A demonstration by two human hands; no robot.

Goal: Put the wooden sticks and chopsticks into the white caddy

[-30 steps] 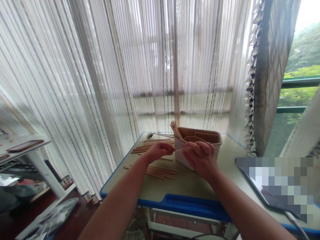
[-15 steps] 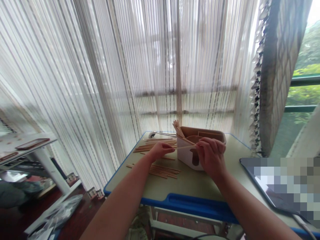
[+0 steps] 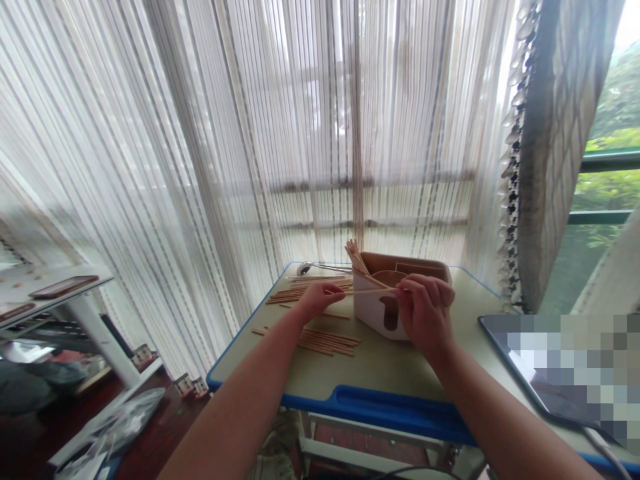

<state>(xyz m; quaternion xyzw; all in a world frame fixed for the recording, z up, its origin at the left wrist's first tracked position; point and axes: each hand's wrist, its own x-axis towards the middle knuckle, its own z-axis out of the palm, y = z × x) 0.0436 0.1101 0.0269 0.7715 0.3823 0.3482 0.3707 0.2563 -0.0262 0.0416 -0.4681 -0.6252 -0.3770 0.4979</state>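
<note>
My left hand [image 3: 320, 299] and my right hand [image 3: 425, 308] both pinch the ends of one thin wooden stick [image 3: 371, 291], held level in front of a white box [image 3: 374, 312] with a brown inside. A bundle of sticks [image 3: 354, 256] stands upright in the box's left corner. More wooden sticks [image 3: 325, 341] lie loose on the table below my left hand, and another group of sticks [image 3: 300, 292] lies farther back.
The table [image 3: 370, 373] is pale green with a blue rim and a blue front groove. A metal spoon [image 3: 313, 268] lies at its far edge. Striped sheer curtains hang behind. A blurred flat device [image 3: 565, 360] rests at the right. White shelves [image 3: 55, 293] stand at the left.
My right hand has moved right from in front of the box to its right side. The stick between my hands now lies level. The view has shifted slightly.
</note>
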